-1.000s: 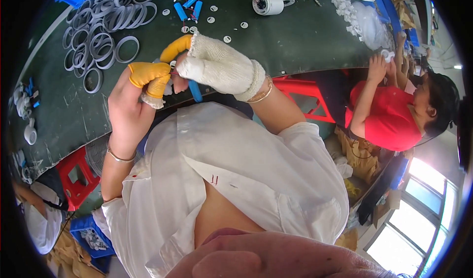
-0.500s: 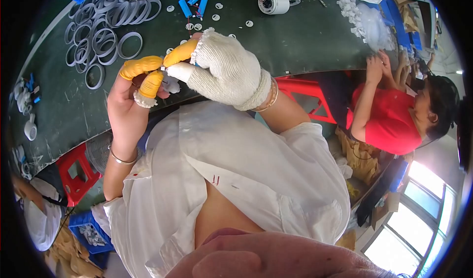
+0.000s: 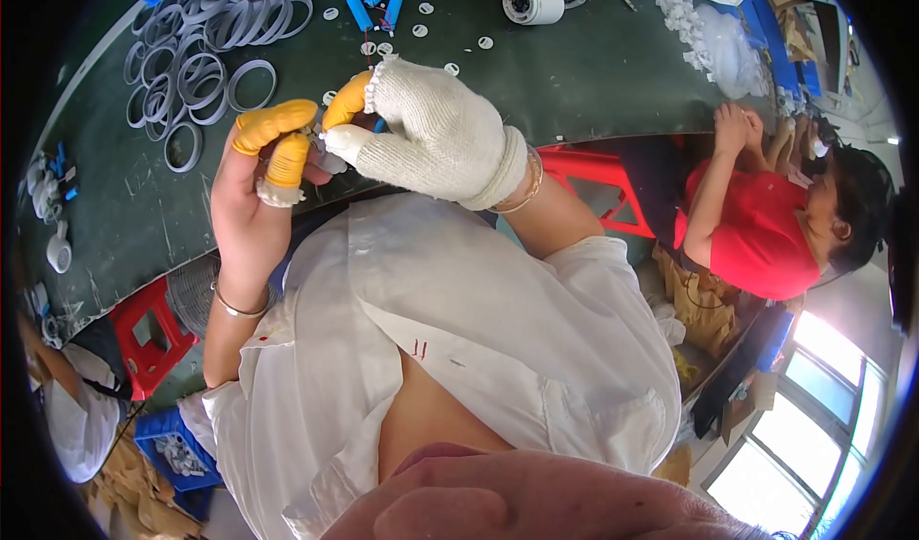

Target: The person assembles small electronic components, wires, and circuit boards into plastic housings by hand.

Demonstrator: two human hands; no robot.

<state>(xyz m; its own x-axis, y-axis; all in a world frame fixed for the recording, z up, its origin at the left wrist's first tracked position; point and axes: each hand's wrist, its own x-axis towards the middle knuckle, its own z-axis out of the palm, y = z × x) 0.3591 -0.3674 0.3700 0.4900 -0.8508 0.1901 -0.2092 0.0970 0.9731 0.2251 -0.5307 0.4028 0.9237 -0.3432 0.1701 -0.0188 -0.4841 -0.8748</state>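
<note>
My left hand (image 3: 251, 191), with yellow covers on two fingers, pinches a small translucent whitish part (image 3: 331, 163) near the table's front edge. Its exact kind is too small and too covered to tell. From the right, my right hand (image 3: 436, 128), in a white knit glove with a yellow-covered fingertip, closes thumb and finger at the same part. A bit of blue (image 3: 380, 124) shows behind the gloved thumb, mostly hidden. Beyond the hands lie several small white discs (image 3: 419, 31) and blue cylinders (image 3: 360, 13) with thin red wires.
Grey rings (image 3: 252, 85) are heaped at the far left of the dark green table (image 3: 593, 80). White camera housings (image 3: 534, 2) stand at the back. Small white parts and a plastic bag (image 3: 732, 56) lie far right, near a person in red (image 3: 747, 219). Red stools (image 3: 153, 334) flank me.
Both hands stay close together around the small part, with slight finger shifts. My right finger and thumb have parted a little, and the blue bit shows more. The co-worker's hands have moved slightly.
</note>
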